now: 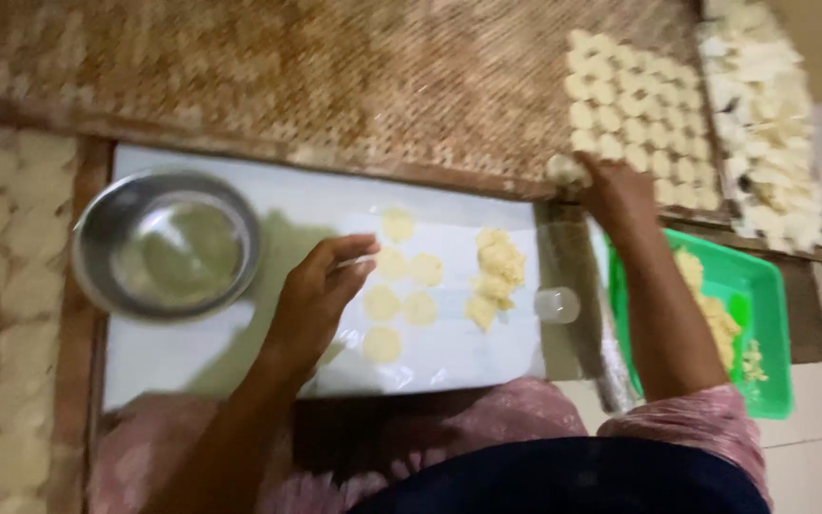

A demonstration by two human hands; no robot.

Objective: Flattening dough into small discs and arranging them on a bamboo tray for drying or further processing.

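Right hand [613,190] clamped on pale flattened dough disc [565,169], laying it on woven bamboo tray [354,86]; left hand [321,290], fingers loosely apart, over round yellow discs [401,286] on white plastic sheet [240,352]; likely next: careful lift.

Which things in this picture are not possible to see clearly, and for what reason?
- Right hand, head view: motion blur hides the fingers, so whether it grips the pale disc is unclear.
- Steel bowl: glare; contents unreadable.
- Green tray: the forearm covers its left part.
- Small clear cup: too blurred to see any content.
- Left hand: the fingertips blur over the plastic sheet.
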